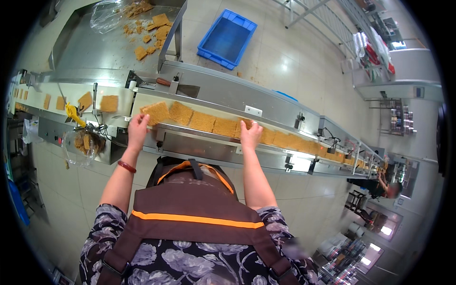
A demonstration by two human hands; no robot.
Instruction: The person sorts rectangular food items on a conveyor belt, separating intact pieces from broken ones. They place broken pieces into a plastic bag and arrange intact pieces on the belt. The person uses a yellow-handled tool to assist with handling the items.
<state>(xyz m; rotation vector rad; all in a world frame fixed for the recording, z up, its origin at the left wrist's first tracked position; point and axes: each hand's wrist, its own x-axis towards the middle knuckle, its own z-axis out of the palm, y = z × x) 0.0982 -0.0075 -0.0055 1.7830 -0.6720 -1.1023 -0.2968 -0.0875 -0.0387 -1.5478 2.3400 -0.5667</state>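
A row of square golden-brown crisps (203, 122) lies end to end on the conveyor belt (141, 100) in front of me. My left hand (138, 129) pinches the near-left corner of the first crisp (156, 113), which sits askew, its far edge overlapping the belt's left end area. Further right, my right hand (251, 135) reaches over the near rail, thumb and fingers closed around a crisp (241, 124) within the row; the fingers partly cover it. Left of my hands, a flat square crisp (109, 103) and several others lie spaced apart on another belt section.
A metal tray table (90, 47) with broken crisps (160, 32) stands at the far left. Beyond the conveyor is a blue crate (204, 49) on the floor. A bag of crisp pieces (84, 143) hangs near left by a yellow clip (73, 115). Another person (380, 186) is at the line's far right.
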